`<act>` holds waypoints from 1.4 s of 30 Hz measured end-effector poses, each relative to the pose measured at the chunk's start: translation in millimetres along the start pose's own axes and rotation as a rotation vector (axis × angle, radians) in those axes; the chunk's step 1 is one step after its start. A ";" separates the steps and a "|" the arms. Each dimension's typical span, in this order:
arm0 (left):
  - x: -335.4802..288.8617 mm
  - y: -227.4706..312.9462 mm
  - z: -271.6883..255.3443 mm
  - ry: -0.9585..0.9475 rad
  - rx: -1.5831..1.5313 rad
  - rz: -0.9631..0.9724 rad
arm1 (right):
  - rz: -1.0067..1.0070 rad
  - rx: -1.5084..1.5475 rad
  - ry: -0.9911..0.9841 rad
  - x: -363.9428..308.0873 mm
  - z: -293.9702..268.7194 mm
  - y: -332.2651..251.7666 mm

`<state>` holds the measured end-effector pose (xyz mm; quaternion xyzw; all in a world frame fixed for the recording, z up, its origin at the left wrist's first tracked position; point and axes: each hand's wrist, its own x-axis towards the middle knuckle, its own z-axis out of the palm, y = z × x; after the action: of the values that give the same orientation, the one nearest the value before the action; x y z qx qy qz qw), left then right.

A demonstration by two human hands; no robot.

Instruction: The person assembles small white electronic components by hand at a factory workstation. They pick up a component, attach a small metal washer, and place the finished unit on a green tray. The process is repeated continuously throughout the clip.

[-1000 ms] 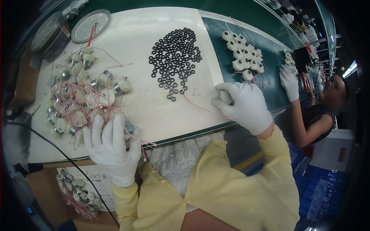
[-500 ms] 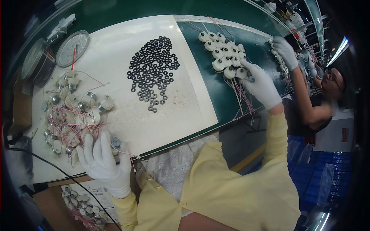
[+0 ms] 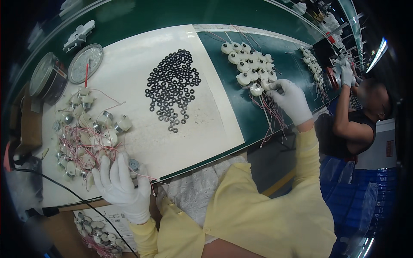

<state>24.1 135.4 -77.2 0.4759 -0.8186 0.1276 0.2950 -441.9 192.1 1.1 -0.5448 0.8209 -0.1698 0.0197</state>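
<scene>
My left hand (image 3: pixel 122 189), in a white glove, lies at the table's front edge with its fingers stretched and apart. A small round motor (image 3: pixel 134 164) with wires sits between its thumb and forefinger. Beside it spreads a heap of white-capped motors (image 3: pixel 109 137) tangled in pink wires. At the right, my gloved right hand (image 3: pixel 290 101) has its thumb and forefinger curled together at the edge of a white motor (image 3: pixel 266 84). That motor adjoins a cluster of white motors (image 3: pixel 242 66), many topped with black rings. The fingertips partly hide their contact.
Many loose black rings (image 3: pixel 172 86) lie on the white board (image 3: pixel 206 124). A round clear lid (image 3: pixel 85 64) and a tub (image 3: pixel 47 77) stand at the back left. Another motor row (image 3: pixel 313 69) lies far right, near a co-worker (image 3: pixel 355 124). Below left, a box holds more motors (image 3: pixel 99 234).
My right hand has curled its fingers, and the white motor by it sits closer to the cluster. The co-worker's hand has moved off the far row. The view has shifted slightly; my left hand keeps its pose.
</scene>
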 end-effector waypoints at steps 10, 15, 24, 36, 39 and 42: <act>-1.0 -0.4 -0.1 0.006 -0.005 -0.005 | -0.081 0.255 0.074 -4.8 2.2 0.6; 2.3 1.9 -3.1 -0.006 -0.013 0.006 | -0.346 0.019 0.188 -20.6 -15.3 -26.9; -2.8 -0.5 -2.7 0.102 -0.081 0.046 | -0.475 -0.214 0.202 -10.7 11.5 -48.7; 12.5 14.1 -10.1 0.188 -0.638 -0.299 | -0.348 1.250 -0.502 -71.2 68.9 -226.3; 22.8 17.2 -12.8 0.237 -0.594 -0.233 | -0.244 1.568 -0.726 -79.6 93.2 -264.6; 30.0 19.4 -7.8 0.263 -0.391 -0.125 | -0.325 1.527 -0.578 -87.4 113.0 -265.7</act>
<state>-0.8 128.1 -51.5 0.4388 -0.7513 0.0089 0.4929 -146.0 149.2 -38.9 -0.5155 0.3536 -0.5343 0.5691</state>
